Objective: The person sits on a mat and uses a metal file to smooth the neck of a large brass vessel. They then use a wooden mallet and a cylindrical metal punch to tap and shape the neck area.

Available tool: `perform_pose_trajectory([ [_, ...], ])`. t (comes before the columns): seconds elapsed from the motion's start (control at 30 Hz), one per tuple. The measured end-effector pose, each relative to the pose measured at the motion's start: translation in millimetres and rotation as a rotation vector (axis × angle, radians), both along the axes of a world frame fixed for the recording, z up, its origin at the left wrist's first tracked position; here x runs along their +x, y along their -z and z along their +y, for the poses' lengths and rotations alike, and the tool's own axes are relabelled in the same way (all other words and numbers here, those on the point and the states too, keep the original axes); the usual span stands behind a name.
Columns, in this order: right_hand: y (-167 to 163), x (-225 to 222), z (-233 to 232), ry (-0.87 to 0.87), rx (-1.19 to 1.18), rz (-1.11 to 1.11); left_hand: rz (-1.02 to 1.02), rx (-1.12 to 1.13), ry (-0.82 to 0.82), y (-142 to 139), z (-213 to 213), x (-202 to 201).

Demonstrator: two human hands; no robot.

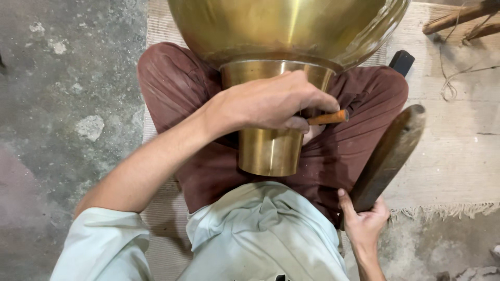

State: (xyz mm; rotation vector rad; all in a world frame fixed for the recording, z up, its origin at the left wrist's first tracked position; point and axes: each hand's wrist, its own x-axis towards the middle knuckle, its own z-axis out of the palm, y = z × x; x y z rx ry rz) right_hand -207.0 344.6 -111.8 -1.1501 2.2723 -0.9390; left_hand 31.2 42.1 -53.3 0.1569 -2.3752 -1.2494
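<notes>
Nearest the camera, the right hand (364, 221) has its grip closed around the lower end of a dark wooden mallet (388, 156), which slants up beside the knee, clear of the metal. A little farther out, the left hand (276, 101) is wrapped around a thin orange-handled tool (328, 117) whose tip is hidden against the neck of the brass vessel (276, 78). The vessel lies tilted across the lap (177, 88), its broad bowl toward the woven mat (458, 151). Nothing clamps it; a glancing blow could roll it off the thighs, or drive the mallet onto the left knuckles, which sit just beside the tool's struck end.
</notes>
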Motion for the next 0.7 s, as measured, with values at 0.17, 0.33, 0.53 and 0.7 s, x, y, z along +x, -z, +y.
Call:
perform_pose_trajectory([
  [0.17, -1.7, 7.5, 11.2, -0.051, -0.076, 0.151, 0.011, -0.019, 0.005, 5.7, -0.2, -1.5],
  [0.33, 4.3, 6.6, 12.1, 0.032, -0.174, 0.076, 0.011, -0.092, 0.113, 3.6, -0.5, -4.4],
  [0.53, 9.5, 2.9, 7.2, -0.08, -0.143, 0.372, -0.104, -0.08, 0.164, -5.6, 2.8, -9.4],
  [0.7, 6.1, 3.7, 2.0, -0.06, 0.035, 0.262, -0.262, -0.043, 0.135, -10.5, 8.1, -8.0],
])
